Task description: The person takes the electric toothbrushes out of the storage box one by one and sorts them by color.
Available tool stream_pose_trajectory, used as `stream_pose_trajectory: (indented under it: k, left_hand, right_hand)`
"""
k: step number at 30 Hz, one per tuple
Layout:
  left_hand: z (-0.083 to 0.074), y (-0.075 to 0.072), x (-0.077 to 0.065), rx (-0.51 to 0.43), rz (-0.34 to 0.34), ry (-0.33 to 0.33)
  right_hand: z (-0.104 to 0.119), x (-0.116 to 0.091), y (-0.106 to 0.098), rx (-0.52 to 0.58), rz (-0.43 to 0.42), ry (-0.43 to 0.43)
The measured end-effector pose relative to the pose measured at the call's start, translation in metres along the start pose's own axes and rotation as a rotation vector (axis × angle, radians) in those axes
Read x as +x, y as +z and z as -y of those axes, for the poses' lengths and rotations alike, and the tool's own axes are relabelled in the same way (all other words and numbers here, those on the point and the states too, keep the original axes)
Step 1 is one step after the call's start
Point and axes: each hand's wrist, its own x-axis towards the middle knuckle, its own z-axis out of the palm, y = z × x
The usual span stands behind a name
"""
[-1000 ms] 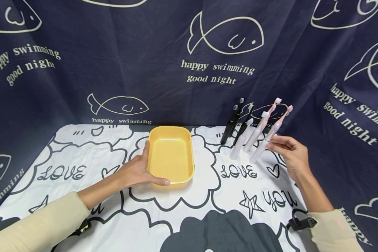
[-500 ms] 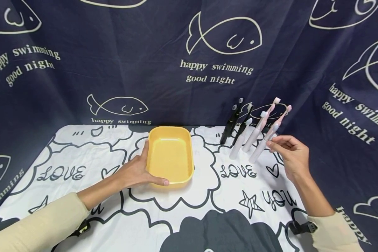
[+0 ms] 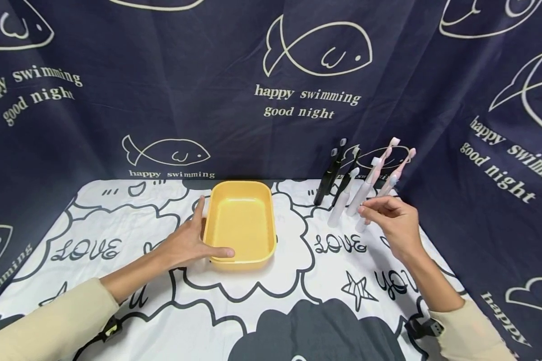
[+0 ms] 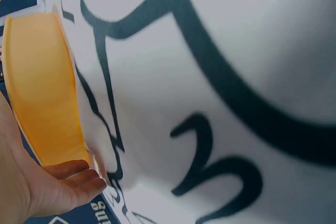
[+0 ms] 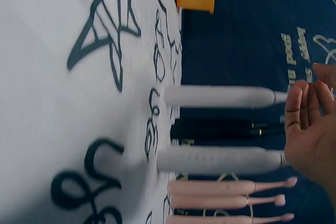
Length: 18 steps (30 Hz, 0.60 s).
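In the head view my left hand is spread along the left side and near left corner of a yellow plastic bin, its thumb lying over the front rim. The left wrist view shows the fingers straight beside the bin's wall. My right hand is loosely bent in front of the electric toothbrushes, with nothing between thumb and fingers. It partly covers one white toothbrush in the head view. Two more white toothbrushes stand upright to its left. In the right wrist view the fingertips overlap a white toothbrush's head end.
Several black toothbrushes stand behind the white ones, with pink toothbrushes at the right. All are upright on the white patterned cloth. A dark blue curtain with fish prints hangs close behind them.
My right hand has come left and slightly nearer, from beside the front white toothbrush to in front of it. The left hand has shifted slightly left, its fingers loosening from the bin's side.
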Motion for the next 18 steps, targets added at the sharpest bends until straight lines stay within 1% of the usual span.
stream_pose_trajectory:
  k: [4, 9, 12, 18]
  left_hand:
    - [0.004, -0.01, 0.001, 0.051, -0.011, -0.013]
    - [0.01, -0.022, 0.002, 0.133, -0.054, -0.008]
    - [0.015, -0.028, 0.002, 0.168, -0.068, -0.003]
    - [0.024, -0.042, 0.003, 0.221, -0.081, -0.021]
  right_hand:
    - [0.001, -0.001, 0.017, -0.111, 0.106, 0.032]
    - [0.001, 0.0, 0.042, -0.252, 0.223, 0.073]
    - [0.001, 0.003, 0.057, -0.316, 0.271, 0.096]
    - [0.003, 0.011, 0.084, -0.424, 0.361, 0.16]
